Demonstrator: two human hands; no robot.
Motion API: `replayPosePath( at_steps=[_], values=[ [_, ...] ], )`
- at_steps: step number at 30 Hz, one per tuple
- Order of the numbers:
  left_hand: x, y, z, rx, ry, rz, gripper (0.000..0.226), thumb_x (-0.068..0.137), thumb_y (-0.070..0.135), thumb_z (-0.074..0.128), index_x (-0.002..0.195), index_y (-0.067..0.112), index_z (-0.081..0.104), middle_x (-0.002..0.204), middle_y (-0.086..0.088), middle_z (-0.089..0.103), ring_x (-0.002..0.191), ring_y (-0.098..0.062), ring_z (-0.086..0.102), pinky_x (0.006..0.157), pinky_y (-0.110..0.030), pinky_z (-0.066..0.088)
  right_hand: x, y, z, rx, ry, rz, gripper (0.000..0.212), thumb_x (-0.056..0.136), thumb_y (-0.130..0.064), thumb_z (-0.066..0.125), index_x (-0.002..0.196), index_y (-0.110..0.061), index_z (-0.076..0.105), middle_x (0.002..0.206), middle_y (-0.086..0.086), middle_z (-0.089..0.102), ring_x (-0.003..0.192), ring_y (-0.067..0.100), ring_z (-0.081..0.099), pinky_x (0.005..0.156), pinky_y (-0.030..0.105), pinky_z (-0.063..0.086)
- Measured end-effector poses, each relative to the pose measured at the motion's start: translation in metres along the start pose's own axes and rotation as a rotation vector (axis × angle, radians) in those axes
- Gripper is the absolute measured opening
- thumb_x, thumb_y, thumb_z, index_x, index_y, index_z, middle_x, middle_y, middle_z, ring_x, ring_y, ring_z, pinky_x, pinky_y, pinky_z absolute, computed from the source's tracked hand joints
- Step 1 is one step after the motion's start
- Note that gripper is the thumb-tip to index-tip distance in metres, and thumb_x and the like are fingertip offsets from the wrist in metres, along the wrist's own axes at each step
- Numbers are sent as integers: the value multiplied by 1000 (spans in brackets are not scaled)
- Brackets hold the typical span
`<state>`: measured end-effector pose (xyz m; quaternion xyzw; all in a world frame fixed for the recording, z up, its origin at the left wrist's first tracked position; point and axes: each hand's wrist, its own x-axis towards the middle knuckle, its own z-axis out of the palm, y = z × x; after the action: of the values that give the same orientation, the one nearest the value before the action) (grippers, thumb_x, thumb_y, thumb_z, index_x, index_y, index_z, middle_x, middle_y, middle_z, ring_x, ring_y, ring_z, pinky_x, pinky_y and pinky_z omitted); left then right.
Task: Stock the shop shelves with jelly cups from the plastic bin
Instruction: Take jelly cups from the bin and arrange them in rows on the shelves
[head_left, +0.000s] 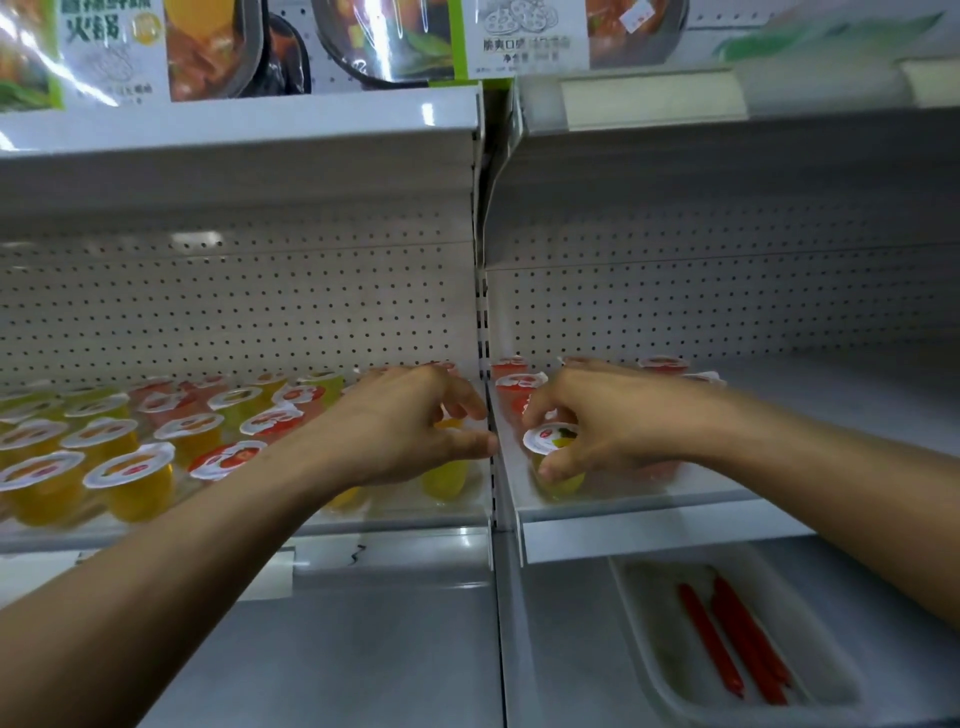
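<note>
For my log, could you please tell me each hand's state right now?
Left hand: curled over a yellow jelly cup; grip cannot be told.
Right hand: holding a yellow-green jelly cup.

white metal shelves (239, 124) with a perforated back panel (727, 312), split by a slotted upright (483, 312); glare streaks the food packs (208, 47) on top.

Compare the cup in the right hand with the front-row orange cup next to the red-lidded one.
The yellow-green cup is gripped by the right hand; the orange cup stands untouched. The yellow-green cup is in the right bay; the orange cup is in the left bay's front row. The yellow-green cup's jelly is paler than the orange cup's amber. Both have white printed lids.
</note>
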<state>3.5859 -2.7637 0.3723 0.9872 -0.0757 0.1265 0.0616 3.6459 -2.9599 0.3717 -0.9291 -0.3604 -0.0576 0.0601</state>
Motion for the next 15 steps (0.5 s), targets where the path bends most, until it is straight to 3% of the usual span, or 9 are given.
replayPosePath(
  at_steps=[6, 10, 13, 15],
  values=[
    [8, 5, -2, -19, 15, 12, 39, 80, 62, 61, 112, 39, 65, 111, 17, 64, 98, -6, 58, 92, -36, 49, 3, 5, 4, -39, 18, -35, 42, 73, -46, 74, 111, -35, 61, 102, -12, 58, 89, 11, 55, 72, 30, 47],
    [18, 9, -7, -61, 26, 4, 41, 80, 61, 62, 114, 39, 63, 109, 18, 63, 98, -3, 59, 89, -34, 51, 2, 6, -12, -27, 6, -34, 47, 72, -65, 67, 110, -39, 60, 97, -17, 57, 87, 7, 56, 70, 29, 48],
    [36, 10, -17, -109, 53, 13, 31, 82, 56, 64, 108, 39, 66, 104, 17, 66, 93, -1, 61, 85, -32, 53, 15, 24, -43, 5, 123, 37, 51, 75, -75, 53, 110, -39, 61, 98, -13, 64, 83, 8, 61, 75, 36, 55],
    [53, 9, -21, -157, 61, 11, 24, 84, 50, 65, 105, 38, 68, 103, 18, 66, 90, 0, 62, 81, -30, 55, 29, 45, -62, 25, 185, 70, 45, 80, -68, 55, 106, -33, 65, 93, -13, 63, 80, 7, 61, 76, 33, 54]
  ],
)
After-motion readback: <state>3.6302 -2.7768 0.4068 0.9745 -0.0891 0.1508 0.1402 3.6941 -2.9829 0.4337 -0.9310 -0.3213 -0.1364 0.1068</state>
